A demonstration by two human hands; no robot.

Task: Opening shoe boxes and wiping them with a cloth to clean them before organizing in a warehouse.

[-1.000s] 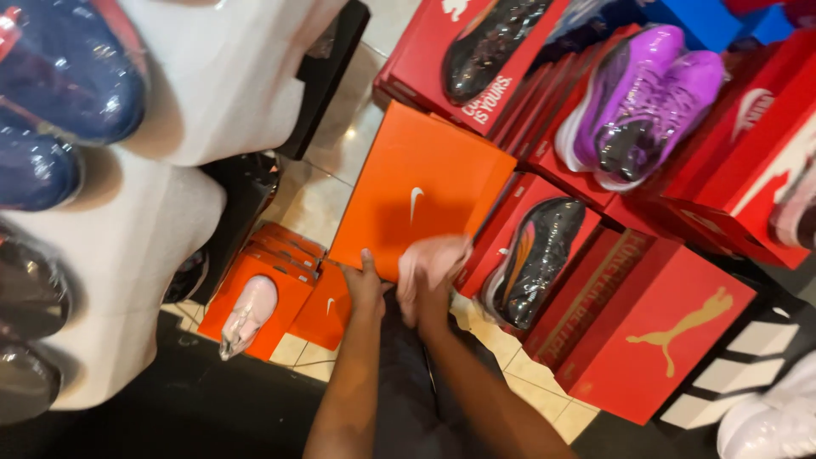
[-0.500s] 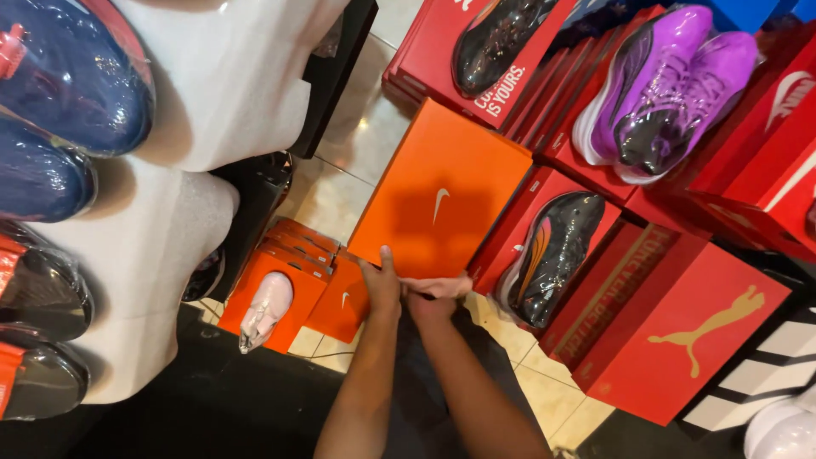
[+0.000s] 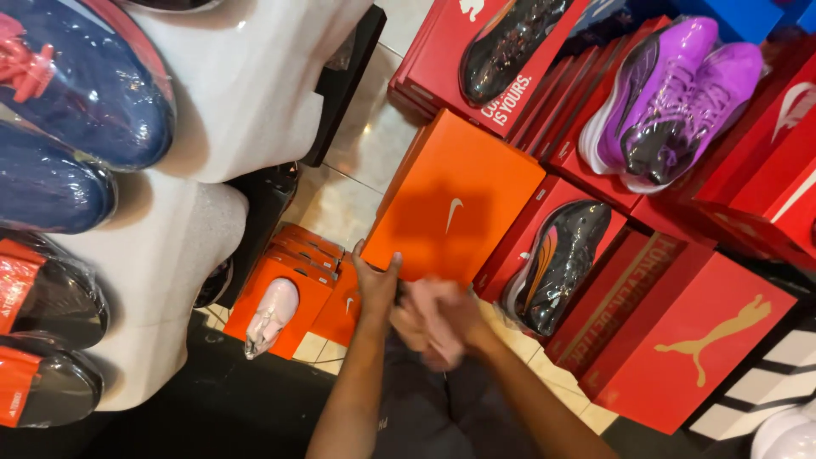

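Orange cardboard: the big shoebox (image 3: pixel 450 204) lies lid-up on the floor among red boxes (image 3: pixel 680 340), closer to the person than a second ago. The left hand (image 3: pixel 376 285) grips its near edge at six o'clock. The right hand (image 3: pixel 438 319), earlier flat on the lid, has slipped off and blurs just beside; its grasp cannot be told. A pale shoe (image 3: pixel 270 314) sits at eight o'clock.

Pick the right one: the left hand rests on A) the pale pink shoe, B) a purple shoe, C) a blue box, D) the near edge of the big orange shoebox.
D: the left hand lies with its fingers on the near edge of the big orange shoebox, apart from the purple shoe and the pale pink shoe.
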